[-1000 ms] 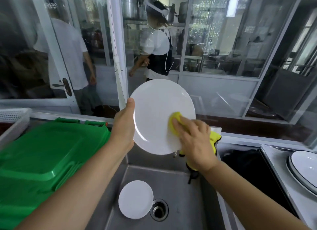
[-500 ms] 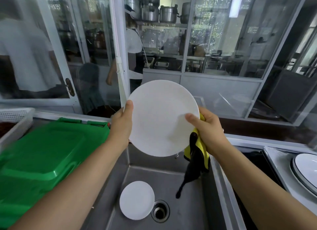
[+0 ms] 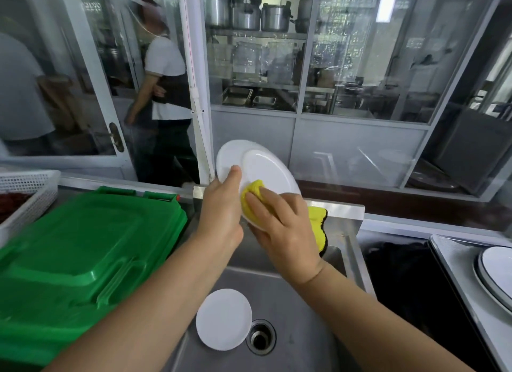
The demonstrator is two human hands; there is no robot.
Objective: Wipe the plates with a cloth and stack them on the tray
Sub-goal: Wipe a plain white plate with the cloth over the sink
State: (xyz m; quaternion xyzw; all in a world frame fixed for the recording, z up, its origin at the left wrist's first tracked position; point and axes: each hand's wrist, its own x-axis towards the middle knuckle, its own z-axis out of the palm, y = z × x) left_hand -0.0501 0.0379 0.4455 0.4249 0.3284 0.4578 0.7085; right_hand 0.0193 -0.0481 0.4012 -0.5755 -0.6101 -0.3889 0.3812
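While the left hand grips a tilted white plate by its rim above the sink, the right hand presses a yellow cloth against its face. Below, another plate lies beside the drain; a green lid sits left.

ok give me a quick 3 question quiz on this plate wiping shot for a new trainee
1. True or false: the left hand holds the plate by its rim.
2. What does the right hand press against the plate?
A. a green sponge
B. a yellow cloth
C. a paper towel
3. Fill in: a second white plate lies in the sink, just left of the ____.

Key:
1. True
2. B
3. drain
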